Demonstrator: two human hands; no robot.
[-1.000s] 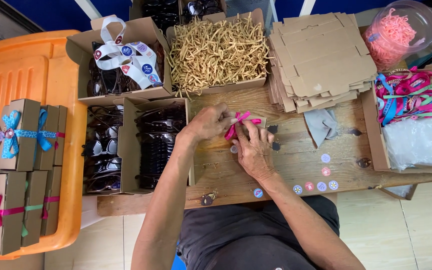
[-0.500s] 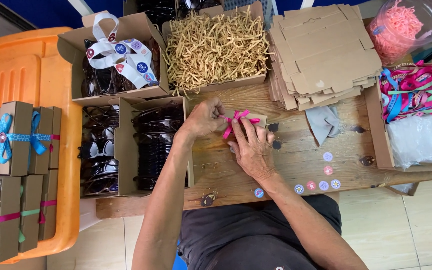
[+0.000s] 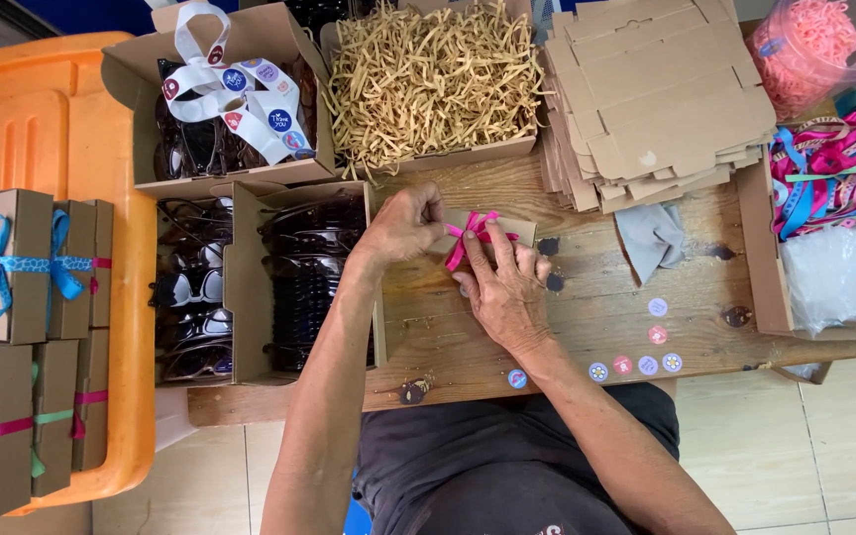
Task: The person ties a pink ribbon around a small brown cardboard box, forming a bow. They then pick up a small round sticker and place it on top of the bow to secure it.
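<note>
**Pink bow on a small cardboard box**

My left hand (image 3: 403,226) pinched one end of the narrow pink ribbon bow (image 3: 472,236) between thumb and fingertips, closed tight on it. My right hand (image 3: 503,285) lay over the small flat brown cardboard box (image 3: 492,226) that the bow sat on, its fingers pressing down beside the knot; whether those fingers also gripped a ribbon end I could not tell, since they covered that part. The box rested on the worn wooden tabletop (image 3: 587,297), near its middle, just in front of the open carton of tan shredded paper filling (image 3: 428,79).

To the right of that carton was a stack of flat unfolded cardboard blanks (image 3: 656,89), and a crumpled grey cloth (image 3: 651,238) lay below it. A row of small round coloured stickers (image 3: 636,365) was stuck along the table's near edge. To my left stood open cartons of dark sunglasses (image 3: 304,277), one topped with a white strip of round stickers (image 3: 240,99). Further left, on an orange plastic surface (image 3: 71,129), finished brown boxes tied with blue and pink ribbons (image 3: 32,263) stood side by side. At the far right lay a tangle of loose coloured ribbons (image 3: 834,173).
</note>
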